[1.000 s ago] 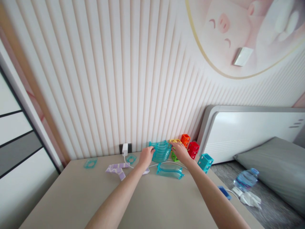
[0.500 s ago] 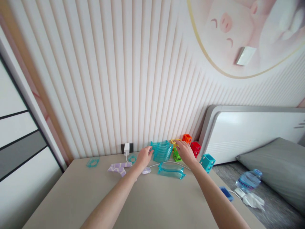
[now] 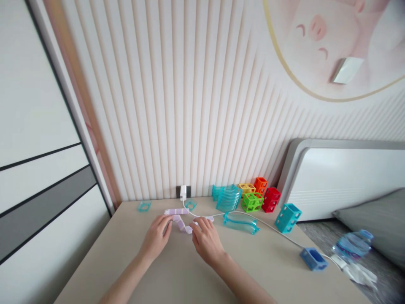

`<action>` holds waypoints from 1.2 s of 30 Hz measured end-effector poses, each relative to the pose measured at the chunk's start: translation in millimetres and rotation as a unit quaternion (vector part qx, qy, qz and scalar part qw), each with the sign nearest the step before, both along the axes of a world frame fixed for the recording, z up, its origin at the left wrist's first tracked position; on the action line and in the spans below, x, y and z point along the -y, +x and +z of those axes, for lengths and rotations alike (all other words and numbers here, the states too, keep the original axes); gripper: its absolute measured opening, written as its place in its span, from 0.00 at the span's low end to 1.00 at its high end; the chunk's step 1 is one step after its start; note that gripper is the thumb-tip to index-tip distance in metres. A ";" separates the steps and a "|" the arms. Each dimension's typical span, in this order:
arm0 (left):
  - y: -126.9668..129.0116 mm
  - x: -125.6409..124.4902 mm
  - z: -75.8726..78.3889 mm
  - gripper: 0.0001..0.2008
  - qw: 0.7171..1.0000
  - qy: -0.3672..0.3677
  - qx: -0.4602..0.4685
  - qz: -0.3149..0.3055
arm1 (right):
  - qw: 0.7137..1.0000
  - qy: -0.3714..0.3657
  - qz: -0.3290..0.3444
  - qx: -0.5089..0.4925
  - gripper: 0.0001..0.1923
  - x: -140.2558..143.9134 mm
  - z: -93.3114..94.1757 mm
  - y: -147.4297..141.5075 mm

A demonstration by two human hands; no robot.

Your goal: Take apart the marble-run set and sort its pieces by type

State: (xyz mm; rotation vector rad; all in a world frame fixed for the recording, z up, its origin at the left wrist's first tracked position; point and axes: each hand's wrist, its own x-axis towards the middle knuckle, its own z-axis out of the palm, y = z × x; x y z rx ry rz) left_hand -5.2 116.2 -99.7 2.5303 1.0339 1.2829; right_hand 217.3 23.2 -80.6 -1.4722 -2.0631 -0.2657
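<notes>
A lilac zigzag track piece [image 3: 180,219] lies flat near the middle of the table [image 3: 95,261], closer to its far edge. The left hand [image 3: 157,237] touches its left part with loosely curled fingers, and the right hand [image 3: 206,239] rests fingertips on its right end; neither has it lifted. A white cable [image 3: 268,226] crosses just behind. Toward the far right corner stand a stack of teal curved pieces [image 3: 228,198] and coloured cube blocks [image 3: 257,198].

A ribbed white wall [image 3: 177,105] is rising behind the beige counter [image 3: 196,278], carrying a pink pig mural [image 3: 319,38]. A white headboard [image 3: 344,177] and grey pillow [image 3: 376,211] are sitting rightward; daylight is spreading softly.
</notes>
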 end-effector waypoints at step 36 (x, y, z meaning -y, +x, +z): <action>-15.2 2.7 -38.0 0.18 0.996 0.034 -0.040 0.065 | 0.975 0.019 -0.208 0.072 0.13 35.8 -36.1 104.9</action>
